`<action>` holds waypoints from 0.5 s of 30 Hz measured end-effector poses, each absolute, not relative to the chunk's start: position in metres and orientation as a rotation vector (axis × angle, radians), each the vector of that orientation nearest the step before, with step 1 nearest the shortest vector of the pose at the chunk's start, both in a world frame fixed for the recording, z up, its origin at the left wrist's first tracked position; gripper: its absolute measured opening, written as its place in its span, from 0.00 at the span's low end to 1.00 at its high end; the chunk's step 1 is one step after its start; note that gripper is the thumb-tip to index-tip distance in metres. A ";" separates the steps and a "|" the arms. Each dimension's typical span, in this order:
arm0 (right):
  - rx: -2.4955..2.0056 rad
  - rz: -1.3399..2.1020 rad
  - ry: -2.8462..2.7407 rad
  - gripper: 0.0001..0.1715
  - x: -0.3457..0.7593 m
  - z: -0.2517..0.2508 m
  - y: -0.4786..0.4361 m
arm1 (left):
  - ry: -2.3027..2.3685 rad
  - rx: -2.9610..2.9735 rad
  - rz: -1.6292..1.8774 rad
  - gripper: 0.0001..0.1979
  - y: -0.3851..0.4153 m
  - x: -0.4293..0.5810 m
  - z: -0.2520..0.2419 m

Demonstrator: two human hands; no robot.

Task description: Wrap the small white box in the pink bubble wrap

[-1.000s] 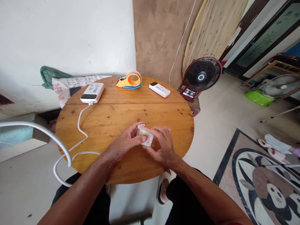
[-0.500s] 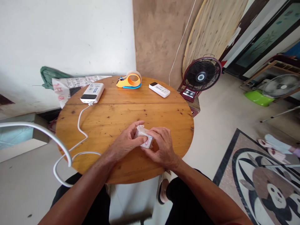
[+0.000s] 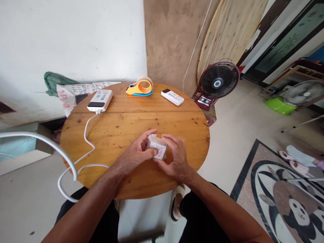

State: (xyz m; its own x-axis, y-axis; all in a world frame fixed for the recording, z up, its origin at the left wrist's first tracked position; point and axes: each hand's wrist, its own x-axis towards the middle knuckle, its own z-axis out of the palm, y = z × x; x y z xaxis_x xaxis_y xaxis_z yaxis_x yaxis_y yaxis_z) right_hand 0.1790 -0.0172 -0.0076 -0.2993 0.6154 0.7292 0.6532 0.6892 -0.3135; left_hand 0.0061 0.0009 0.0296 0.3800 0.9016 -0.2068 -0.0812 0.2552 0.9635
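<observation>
A small clear plastic packet with a white and pink label is held just above the round wooden table, near its front edge. My left hand grips the packet's left side with thumb and fingers curled round it. My right hand pinches its right side, fingers bent over the top. What the packet holds looks pale and grainy, too small to name.
At the table's far side lie a white power bank with a white cable trailing off the left edge, an orange tape dispenser and a white remote. A dark floor fan stands right of the table. A panda rug covers the floor.
The packet has been turned slightly between my fingers, and my right fingers have shifted over its top. Both hands stay in the same spot.
</observation>
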 end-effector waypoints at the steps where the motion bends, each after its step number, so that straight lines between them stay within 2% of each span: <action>1: -0.967 -0.052 -2.000 0.35 0.179 -0.007 -0.017 | 0.939 1.103 0.827 0.40 0.001 0.006 0.030; 3: -0.956 -0.037 -2.006 0.37 0.178 -0.006 -0.017 | 0.934 1.114 0.827 0.40 0.000 0.006 0.030; 10: -0.943 -0.064 -2.050 0.28 0.179 -0.005 -0.017 | 0.988 1.144 0.815 0.39 0.000 0.005 0.029; 15: -0.957 -0.063 -2.057 0.31 0.180 -0.007 -0.017 | 1.012 1.171 0.834 0.38 0.000 0.006 0.028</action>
